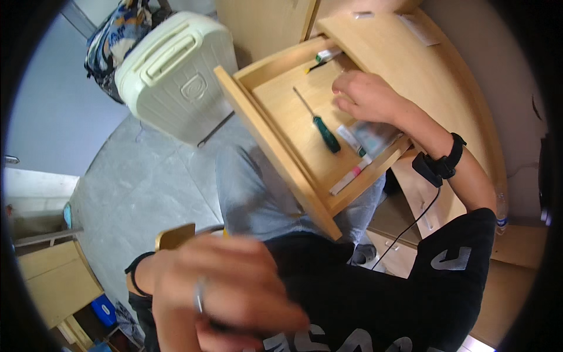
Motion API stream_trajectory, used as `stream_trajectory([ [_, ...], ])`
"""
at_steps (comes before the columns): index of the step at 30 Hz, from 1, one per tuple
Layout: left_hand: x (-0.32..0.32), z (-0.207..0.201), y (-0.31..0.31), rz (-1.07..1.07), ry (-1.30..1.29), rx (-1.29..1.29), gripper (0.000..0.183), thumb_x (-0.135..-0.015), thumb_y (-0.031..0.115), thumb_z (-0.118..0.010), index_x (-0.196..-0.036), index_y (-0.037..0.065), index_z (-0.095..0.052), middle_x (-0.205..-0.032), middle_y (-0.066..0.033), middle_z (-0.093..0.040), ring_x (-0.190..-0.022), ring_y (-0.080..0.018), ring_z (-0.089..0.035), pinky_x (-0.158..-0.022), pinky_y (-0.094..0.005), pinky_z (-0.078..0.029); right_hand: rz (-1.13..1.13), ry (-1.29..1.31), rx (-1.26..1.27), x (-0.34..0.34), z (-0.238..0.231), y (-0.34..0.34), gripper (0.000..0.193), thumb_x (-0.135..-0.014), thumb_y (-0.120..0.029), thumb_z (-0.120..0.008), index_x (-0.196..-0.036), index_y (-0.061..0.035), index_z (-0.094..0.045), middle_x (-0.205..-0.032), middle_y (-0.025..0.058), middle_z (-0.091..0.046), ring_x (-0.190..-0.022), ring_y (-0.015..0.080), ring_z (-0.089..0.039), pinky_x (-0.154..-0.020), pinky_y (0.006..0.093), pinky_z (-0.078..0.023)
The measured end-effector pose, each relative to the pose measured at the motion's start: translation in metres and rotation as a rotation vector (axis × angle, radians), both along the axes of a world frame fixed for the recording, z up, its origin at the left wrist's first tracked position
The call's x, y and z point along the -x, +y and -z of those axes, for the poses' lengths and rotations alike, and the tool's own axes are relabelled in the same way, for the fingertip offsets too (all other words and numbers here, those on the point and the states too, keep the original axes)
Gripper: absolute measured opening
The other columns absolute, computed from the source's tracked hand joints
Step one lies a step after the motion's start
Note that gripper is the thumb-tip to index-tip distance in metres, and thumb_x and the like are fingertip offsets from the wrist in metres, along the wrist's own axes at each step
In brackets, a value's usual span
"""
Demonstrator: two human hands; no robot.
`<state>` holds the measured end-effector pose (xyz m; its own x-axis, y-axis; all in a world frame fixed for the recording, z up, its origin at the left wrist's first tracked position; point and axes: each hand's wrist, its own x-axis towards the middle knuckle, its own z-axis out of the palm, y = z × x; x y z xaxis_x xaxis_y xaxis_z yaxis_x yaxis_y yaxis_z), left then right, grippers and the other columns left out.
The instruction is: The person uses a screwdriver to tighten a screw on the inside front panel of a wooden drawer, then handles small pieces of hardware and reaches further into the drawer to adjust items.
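My right hand (370,97) is over a pulled-out wooden drawer (275,161), its fingers loosely bent and apart, with nothing visible between them. Inside the drawer, to the left of this hand, lies a screwdriver (326,134) with a dark green handle and thin shaft. Just below the hand are a clear plastic packet (375,136) and a small white-and-green box (350,141). My left hand (231,290), wearing a ring, is raised in front of my body at the bottom. Motion smears its fingers, and whether it holds anything is unclear.
A white-and-pink strip (350,175) lies by the drawer's near side; a white-and-green box (327,55) and a yellow-tipped tool (315,67) are at its far end. The desk top (422,64) curves along the right. A pale suitcase (182,76) stands on the grey floor.
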<state>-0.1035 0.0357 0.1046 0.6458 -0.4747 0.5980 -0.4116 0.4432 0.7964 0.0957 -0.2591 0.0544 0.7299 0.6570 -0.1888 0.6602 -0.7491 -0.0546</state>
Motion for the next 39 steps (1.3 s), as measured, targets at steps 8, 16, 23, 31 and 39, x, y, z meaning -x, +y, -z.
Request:
stream_trajectory([
  [8,0.048,-0.001,-0.015,0.223,-0.165,0.126,0.026,-0.093,0.018,-0.056,-0.117,0.010,-0.061,-0.091,-0.0179,-0.067,-0.069,-0.0273,-0.061,-0.062,-0.0345,-0.047,0.211,0.358,0.365,0.034,0.077,0.032,0.042,-0.081,-0.038,-0.063,-0.098,-0.0005,-0.072,-0.099,0.0191,-0.070,-0.092,0.0353,-0.068,-0.080,0.0431,-0.054],
  [16,0.043,-0.027,-0.001,0.453,0.049,0.154,0.019,-0.096,0.013,-0.058,-0.114,0.016,-0.062,-0.080,-0.0110,-0.065,-0.060,-0.0212,-0.059,-0.053,-0.0319,-0.042,0.260,0.446,0.395,0.045,0.027,0.040,0.030,-0.074,-0.024,-0.062,-0.084,0.0039,-0.067,-0.090,0.0242,-0.068,-0.088,0.0363,-0.067,-0.077,0.0438,-0.052],
  [23,0.011,-0.015,-0.007,0.677,0.075,0.247,0.033,-0.097,0.027,-0.048,-0.084,0.005,-0.069,-0.080,-0.0170,-0.065,-0.065,-0.0278,-0.062,-0.056,-0.0382,-0.046,0.438,0.093,-0.257,0.115,-0.015,-0.052,0.016,-0.077,-0.009,-0.067,-0.086,0.0011,-0.059,-0.071,0.0209,-0.059,-0.070,0.0400,-0.059,-0.064,0.0445,-0.046],
  [31,-0.046,0.043,-0.008,0.057,-0.352,-1.021,0.038,-0.076,0.004,-0.065,-0.113,0.002,-0.060,-0.100,-0.0090,-0.067,-0.092,-0.0304,-0.064,-0.082,-0.0372,-0.050,0.916,-0.033,-0.375,0.282,0.017,-0.116,0.016,-0.073,-0.006,-0.076,-0.084,0.0000,-0.065,-0.100,0.0182,-0.062,-0.087,0.0332,-0.062,-0.073,0.0376,-0.048],
  [39,-0.049,0.081,-0.022,0.118,-0.305,-1.152,0.045,-0.074,0.006,-0.067,-0.118,0.005,-0.058,-0.120,-0.0128,-0.057,-0.115,-0.0333,-0.052,-0.097,-0.0417,-0.045,1.294,-0.297,-0.208,0.338,0.098,-0.173,0.024,-0.075,-0.011,-0.072,-0.099,-0.0077,-0.071,-0.133,0.0137,-0.054,-0.118,0.0347,-0.055,-0.094,0.0406,-0.048],
])
